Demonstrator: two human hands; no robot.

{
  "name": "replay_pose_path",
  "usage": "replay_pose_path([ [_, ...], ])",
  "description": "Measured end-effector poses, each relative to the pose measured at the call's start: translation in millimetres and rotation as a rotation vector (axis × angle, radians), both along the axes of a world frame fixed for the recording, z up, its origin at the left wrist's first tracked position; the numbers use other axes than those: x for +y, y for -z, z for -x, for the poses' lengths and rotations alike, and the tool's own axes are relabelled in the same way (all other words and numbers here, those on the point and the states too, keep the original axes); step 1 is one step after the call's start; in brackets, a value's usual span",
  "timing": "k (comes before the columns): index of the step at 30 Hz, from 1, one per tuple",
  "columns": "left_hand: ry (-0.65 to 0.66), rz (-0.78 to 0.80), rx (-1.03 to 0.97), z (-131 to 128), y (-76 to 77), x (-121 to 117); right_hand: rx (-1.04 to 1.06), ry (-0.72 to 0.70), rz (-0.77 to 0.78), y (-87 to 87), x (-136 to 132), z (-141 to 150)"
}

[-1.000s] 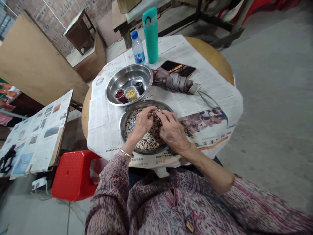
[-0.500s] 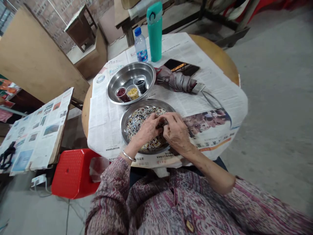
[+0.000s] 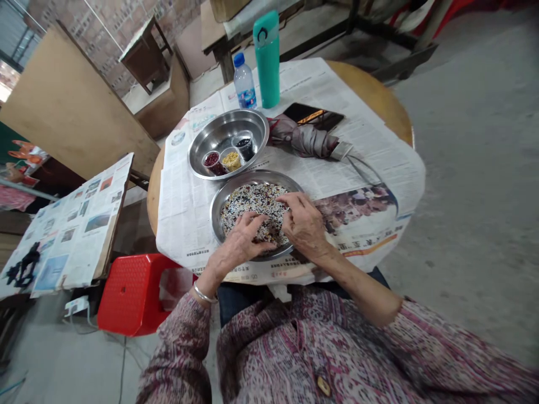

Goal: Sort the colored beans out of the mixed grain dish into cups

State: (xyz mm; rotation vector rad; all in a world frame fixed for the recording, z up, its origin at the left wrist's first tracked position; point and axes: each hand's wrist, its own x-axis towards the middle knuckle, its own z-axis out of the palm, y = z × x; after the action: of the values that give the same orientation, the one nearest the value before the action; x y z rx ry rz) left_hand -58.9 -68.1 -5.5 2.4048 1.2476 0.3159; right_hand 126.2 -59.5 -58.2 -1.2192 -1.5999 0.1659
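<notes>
A shallow steel plate (image 3: 215, 220) in front of me holds a layer of mixed white, black, yellow and reddish grains (image 3: 256, 199). My left hand (image 3: 241, 240) rests over its lower left part, thumb and fingers spread, fingertips at the grains. On the right side my right hand (image 3: 306, 225) hangs over the rim, index finger reaching out and thumb apart from it; nothing shows between them. Behind the plate, a steel basin (image 3: 206, 134) holds clear cups of dark red beans (image 3: 213, 161), yellow grains (image 3: 231, 161) and black beans (image 3: 245, 147).
Newspaper (image 3: 177, 224) covers the round table (image 3: 396, 112). Farther back stand a water bottle (image 3: 245, 84) and a teal flask (image 3: 267, 62). A folded grey umbrella (image 3: 309, 139) lies beside a dark phone (image 3: 324, 118). At the left is a red stool (image 3: 126, 294).
My hands were together over the plate, fingertips meeting. They have come apart: the left has moved left and lower with its fingers spread, while the right stays at the plate's right side.
</notes>
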Motion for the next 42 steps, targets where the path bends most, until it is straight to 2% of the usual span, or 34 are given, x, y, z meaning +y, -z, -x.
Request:
replay_pose_path([
  [3,0.050,0.026,0.020,-15.2,8.7,-3.2,-0.009,-0.001,-0.010,0.8,0.8,0.0],
  [8,0.063,-0.021,0.107,-37.9,17.3,25.9,0.005,0.005,-0.020,1.3,1.3,0.0],
  [11,-0.017,-0.077,0.141,-39.0,11.9,44.8,0.009,-0.008,-0.011,0.5,1.2,0.2],
  [14,-0.120,-0.144,0.163,-31.2,3.7,54.1,0.006,-0.010,0.011,0.0,1.2,0.5],
  [18,-0.233,-0.224,0.214,-20.9,-2.9,53.1,0.016,-0.006,0.007,1.2,1.6,0.8],
  [21,-0.278,-0.185,0.241,-22.1,-0.7,49.9,0.048,-0.002,-0.020,2.4,1.5,0.8],
  [24,-0.206,-0.127,0.245,-31.6,6.8,49.8,0.068,-0.008,-0.019,3.0,1.3,0.8],
  [29,0.055,-0.064,0.120,-46.6,18.0,53.0,0.088,-0.011,0.016,3.4,1.4,1.4],
  [31,0.112,-0.018,0.069,-44.6,18.5,51.3,0.089,0.002,0.009,3.8,1.2,1.5],
  [34,0.091,-0.005,0.078,-30.0,13.2,40.2,0.074,0.009,-0.002,4.1,0.7,1.3],
  [39,-0.006,-0.056,0.074,6.0,-3.1,5.0,0.040,-0.010,-0.002,4.4,0.0,0.2],
  [42,0.040,0.020,0.037,15.9,-8.5,-11.5,0.037,-0.003,0.017,4.9,0.4,0.3],
])
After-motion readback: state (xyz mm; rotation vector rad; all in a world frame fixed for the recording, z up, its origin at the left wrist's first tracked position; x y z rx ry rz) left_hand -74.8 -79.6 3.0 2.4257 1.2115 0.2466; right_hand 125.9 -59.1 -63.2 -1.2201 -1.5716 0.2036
